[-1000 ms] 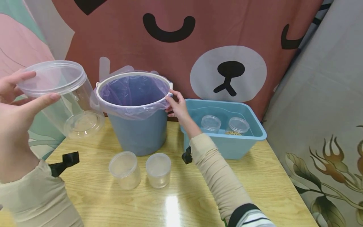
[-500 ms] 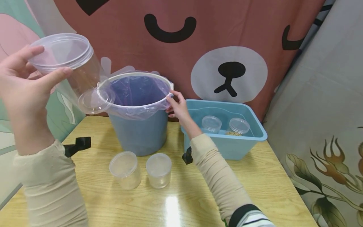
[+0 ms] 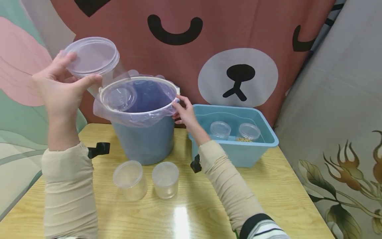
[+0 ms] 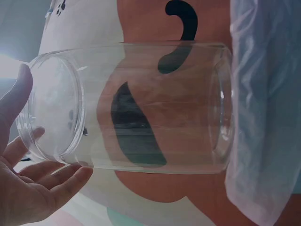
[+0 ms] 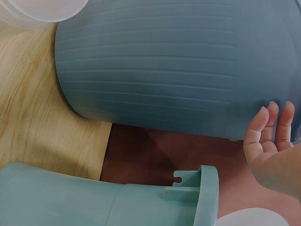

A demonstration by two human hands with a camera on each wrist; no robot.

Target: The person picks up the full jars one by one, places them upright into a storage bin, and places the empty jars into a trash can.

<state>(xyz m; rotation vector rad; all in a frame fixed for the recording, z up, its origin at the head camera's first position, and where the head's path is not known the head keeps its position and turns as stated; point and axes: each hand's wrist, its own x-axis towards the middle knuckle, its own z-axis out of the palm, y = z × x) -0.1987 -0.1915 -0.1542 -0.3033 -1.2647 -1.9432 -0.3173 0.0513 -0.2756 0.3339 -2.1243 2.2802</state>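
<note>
Head view shows me a tilted jar [image 3: 109,73] slanting from the left hand's [image 3: 64,86] curled grip toward the bin [image 3: 146,141], whose lined rim the right hand [image 3: 186,113] pinches.

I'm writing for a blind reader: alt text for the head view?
A person's left grip holds a tilted clear jar at the mouth of a blue bin; the right grip holds the bin's lavender-lined rim. Two small tubs stand in front; a blue basin holds two more.

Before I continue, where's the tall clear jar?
Head view, left: the tall clear jar is tilted in the left hand, base overlapping the mouth of the blue bin.
</note>
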